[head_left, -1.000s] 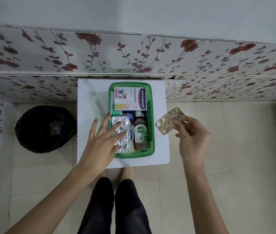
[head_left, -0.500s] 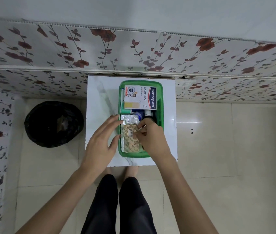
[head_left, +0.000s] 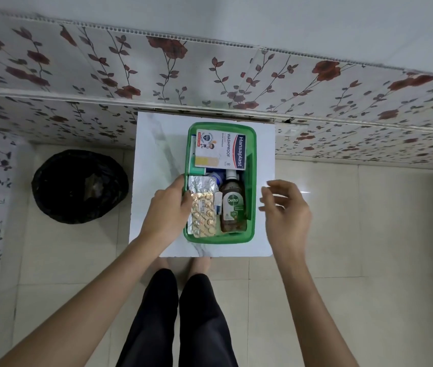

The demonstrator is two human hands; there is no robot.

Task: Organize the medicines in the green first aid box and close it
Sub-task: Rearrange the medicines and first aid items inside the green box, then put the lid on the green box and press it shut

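The green first aid box (head_left: pixel 252 207) stands open on a small white table (head_left: pixel 157 144). Inside lie a Hansaplast carton (head_left: pixel 220 149) at the far end, a brown Dettol bottle (head_left: pixel 233 205) on the right, a silver blister strip (head_left: pixel 201 184) and a gold pill strip (head_left: pixel 203 214) on the left. My left hand (head_left: pixel 169 210) rests on the box's left rim, fingertips touching the gold strip's edge. My right hand (head_left: pixel 285 207) hovers to the right of the box, fingers apart and holding nothing. No lid is in view.
A bin lined with a black bag (head_left: pixel 79 185) stands on the tiled floor left of the table. A floral-patterned wall (head_left: pixel 210 75) runs right behind the table. My legs and feet (head_left: pixel 181 313) are under the table's near edge.
My right hand carried the gold pill strip from the right into the box, laid it on the silver strip, let go and drew back to the right. My left hand shifted to the left rim.
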